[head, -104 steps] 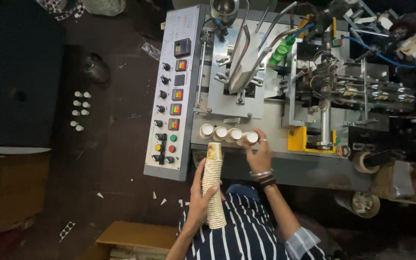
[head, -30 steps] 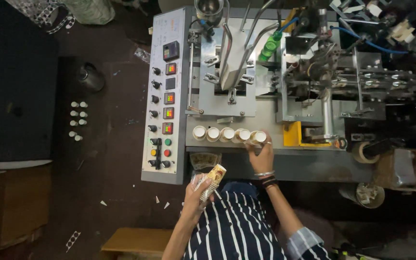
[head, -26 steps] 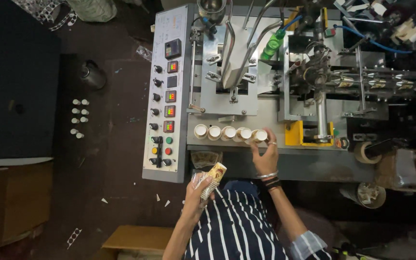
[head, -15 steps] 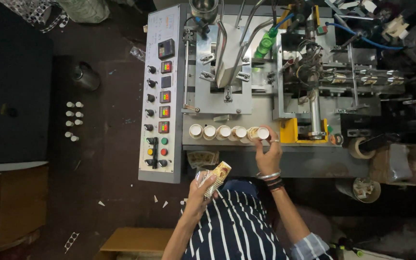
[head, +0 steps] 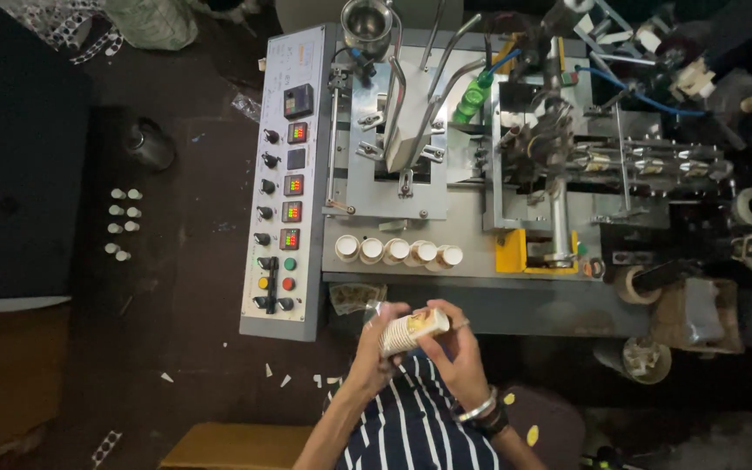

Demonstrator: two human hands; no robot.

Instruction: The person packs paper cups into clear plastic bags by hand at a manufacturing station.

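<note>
The paper-cup forming machine (head: 498, 165) fills the upper middle of the view: grey steel deck, bent chute rails, blue and green hoses, a yellow block near its front edge. On its left side stands a tall grey control panel (head: 285, 187) with a column of black knobs, small lit displays, and green, yellow and red buttons lower down. The floor (head: 193, 287) beside it is dark and dusty, with scraps of paper lying about. Two short rows of small white caps (head: 122, 223) sit on the floor, well apart from the machine.

On the machine's front ledge, a row of five paper cups (head: 398, 251) stands mouth up, touching one another, white inside with tan rims.

Below the ledge, the person in a striped shirt (head: 406, 426) holds a short nested stack of paper cups (head: 412, 329) in front of the chest. The stack lies nearly sideways, tilted up to the right; cup walls are white with printed bands, and the end cup shows yellow-orange colouring.

Left hand (head: 374, 348): fingers wrapped round the stack's lower left end. Right hand (head: 459, 348): closed on the stack's right end from below; bangles (head: 478, 407) on the wrist.
</note>
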